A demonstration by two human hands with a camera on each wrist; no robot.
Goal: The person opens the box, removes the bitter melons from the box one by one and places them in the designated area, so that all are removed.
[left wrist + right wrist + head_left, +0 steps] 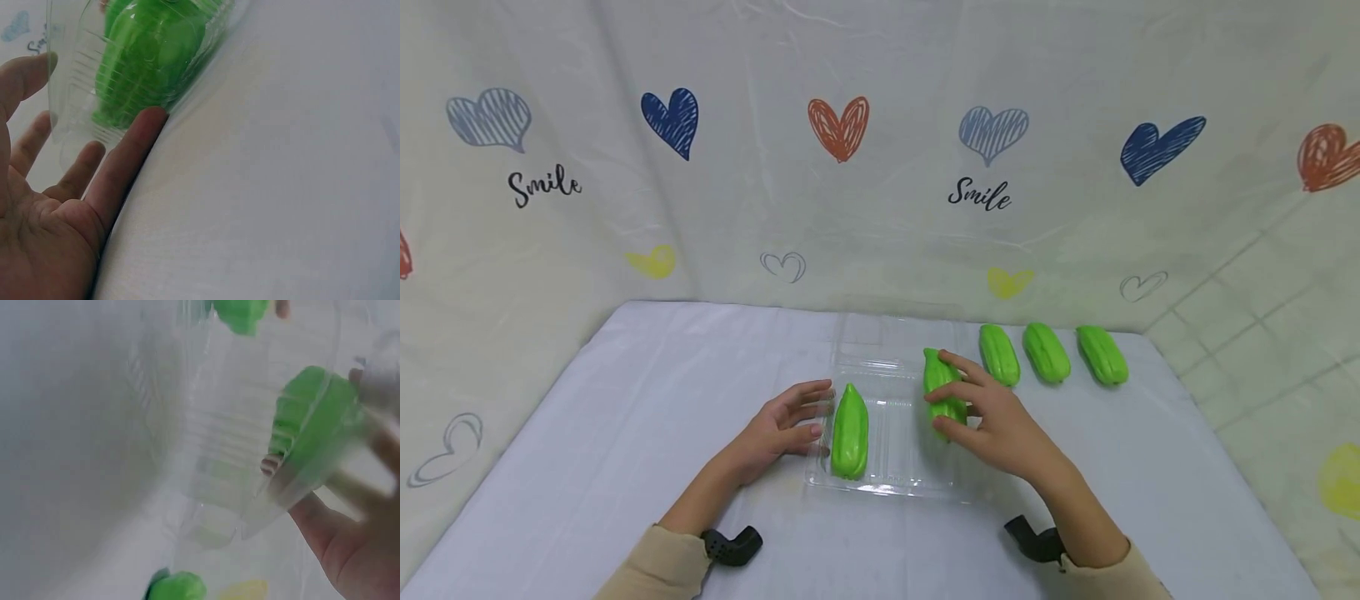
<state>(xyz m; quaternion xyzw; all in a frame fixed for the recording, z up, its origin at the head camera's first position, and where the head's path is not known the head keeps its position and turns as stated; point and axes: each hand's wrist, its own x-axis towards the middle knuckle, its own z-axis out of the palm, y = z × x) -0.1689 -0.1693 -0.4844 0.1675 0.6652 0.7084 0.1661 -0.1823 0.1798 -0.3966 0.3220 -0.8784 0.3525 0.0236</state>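
A clear plastic clamshell box (887, 467) lies on the table with its lid raised back. One glossy green ribbed vegetable, like a toy, (850, 433) sits in its left side, pointed end away from me. At the box's left wall rests my left hand (778, 427), fingers extended along the outside; in the left wrist view, fingertips (153, 119) meet the clear plastic. My right hand (1000, 421) grips a second green ribbed vegetable (938, 375) between thumb and fingers over the box's right side. Through the plastic, the right wrist view shows that held vegetable (309, 419), partly blurred.
Three more green ribbed vegetables stand in a row at the back right: a left one (1000, 356), a middle one (1047, 354) and a right one (1102, 356). Behind the white-covered table (647, 400) hangs a curtain (895, 225) printed with hearts.
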